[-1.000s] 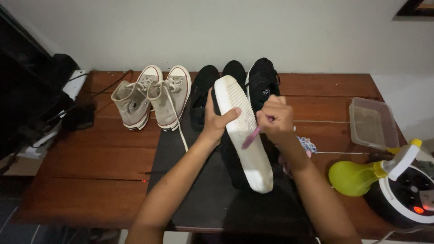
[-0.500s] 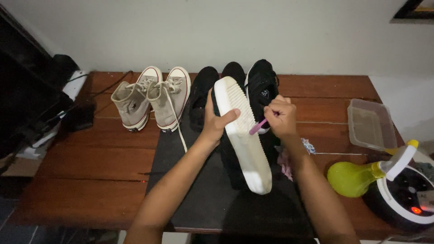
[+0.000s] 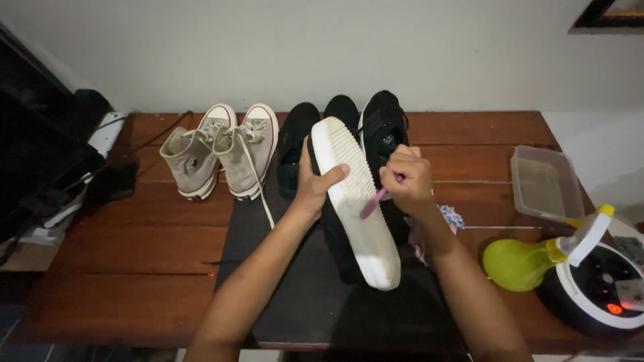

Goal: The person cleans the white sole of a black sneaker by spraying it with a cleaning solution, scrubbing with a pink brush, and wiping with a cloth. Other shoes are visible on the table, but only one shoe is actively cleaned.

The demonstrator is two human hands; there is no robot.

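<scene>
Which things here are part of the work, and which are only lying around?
In use: left hand holding the white-soled shoe; right hand holding the pink brush.
Lying about: beige sneakers, black shoes, spray bottle, plastic tub.

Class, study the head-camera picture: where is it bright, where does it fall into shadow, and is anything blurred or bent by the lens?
Head view: the white shoe sole and wall are brightest; the left edge, around the dark gear, sinks into near-black shadow. The black mat swallows detail. The left hand and right hand look sharp, and the pink brush is slightly soft. The table edges bow a little, a wide-lens effect.
</scene>
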